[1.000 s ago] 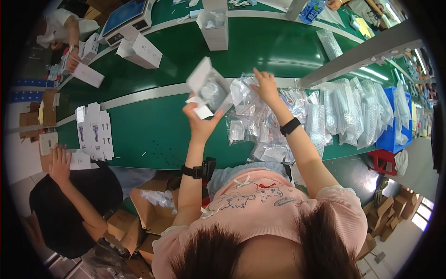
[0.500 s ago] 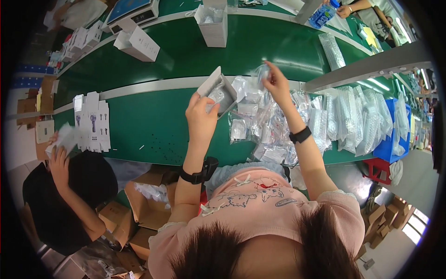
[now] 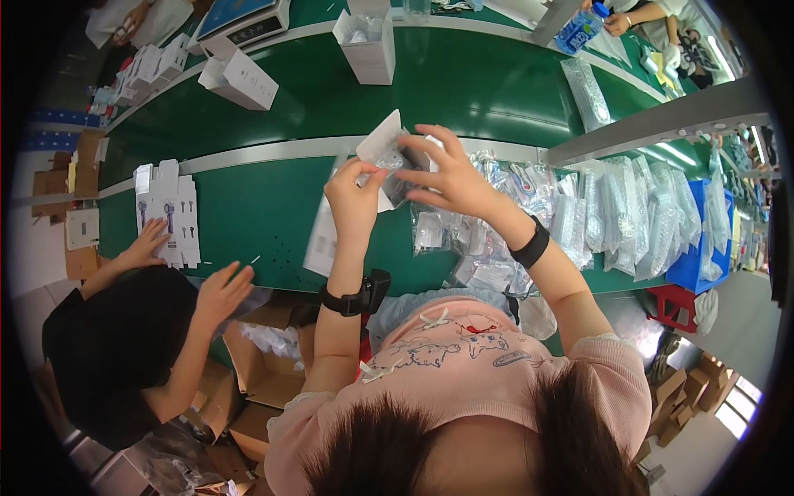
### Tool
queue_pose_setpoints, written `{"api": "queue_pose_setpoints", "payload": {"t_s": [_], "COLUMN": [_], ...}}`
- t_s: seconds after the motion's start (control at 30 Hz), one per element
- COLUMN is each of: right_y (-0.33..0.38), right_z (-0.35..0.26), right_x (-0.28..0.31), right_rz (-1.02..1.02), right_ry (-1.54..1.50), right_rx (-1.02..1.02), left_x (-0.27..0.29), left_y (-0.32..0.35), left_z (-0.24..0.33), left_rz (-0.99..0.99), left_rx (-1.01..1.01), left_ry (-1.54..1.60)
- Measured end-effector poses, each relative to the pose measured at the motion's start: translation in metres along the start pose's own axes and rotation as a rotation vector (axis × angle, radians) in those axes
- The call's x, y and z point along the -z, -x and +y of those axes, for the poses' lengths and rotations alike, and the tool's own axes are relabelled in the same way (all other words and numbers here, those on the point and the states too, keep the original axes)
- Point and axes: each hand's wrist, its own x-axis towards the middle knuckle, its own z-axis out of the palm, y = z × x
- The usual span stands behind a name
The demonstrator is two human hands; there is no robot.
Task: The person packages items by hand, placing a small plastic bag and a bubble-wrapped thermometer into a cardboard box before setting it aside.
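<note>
My left hand (image 3: 354, 197) pinches the edge of an open white cardboard box (image 3: 379, 139), tilted with its flap raised. Clear plastic packaging shows inside the box. At its opening, my right hand (image 3: 451, 175) has its fingers spread, and I see nothing gripped in them. A second white box (image 3: 319, 245) lies on the green table, partly hidden behind my left hand and forearm. Small clear bags of parts (image 3: 471, 236) are heaped beside and below my right hand.
Bubble-wrap sleeves (image 3: 637, 215) lie at right by a blue bin (image 3: 699, 240). Open white boxes (image 3: 365, 50) stand on the far surface beyond a metal rail (image 3: 273, 153). At left, a co-worker's hands (image 3: 225, 293) are near flat printed cartons (image 3: 169, 215).
My right hand has moved left from above the bags to the box opening, its fingers spreading. A second white box now lies by my left hand; the co-worker's hands no longer hold one.
</note>
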Motion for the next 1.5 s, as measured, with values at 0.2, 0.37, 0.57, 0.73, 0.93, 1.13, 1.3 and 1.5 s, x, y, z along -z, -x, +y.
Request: {"api": "queue_pose_setpoints", "payload": {"t_s": [0.2, 0.37, 0.57, 0.73, 0.93, 1.13, 1.3, 1.5], "right_y": [0.032, 0.022, -0.009, 0.0, 0.066, 0.111, 0.069, 0.023], "right_z": [0.022, 0.061, 0.179, 0.212, 0.291, 0.357, 0.297, 0.162], "right_x": [-0.052, -0.037, -0.027, -0.023, 0.027, 0.023, 0.021, 0.058], "right_rz": [0.307, 0.345, 0.641, 0.508, 0.283, 0.019, -0.158, 0.631], "right_ry": [-0.805, -1.014, -0.714, -0.383, 0.59, 0.712, 0.375, -0.69], "right_rx": [-0.516, -0.754, -0.741, -0.652, -1.278, -1.599, -1.391, -0.852], "left_x": [-0.01, 0.027, -0.005, 0.0, -0.007, -0.027, -0.024, -0.027], "left_y": [0.0, -0.007, 0.014, -0.009, -0.018, -0.015, -0.012, 0.003], "left_z": [-0.005, -0.058, -0.068, -0.059, -0.044, -0.033, -0.036, -0.033], "left_rz": [-0.069, -0.091, -0.372, -0.324, -0.249, -0.229, -0.173, -0.105], "left_rx": [0.006, -0.132, 0.2, 0.077, -0.012, -0.285, -0.159, -0.098], "left_ry": [0.215, -0.475, -0.713, -0.35, -0.021, -0.047, -0.045, 0.053]}}
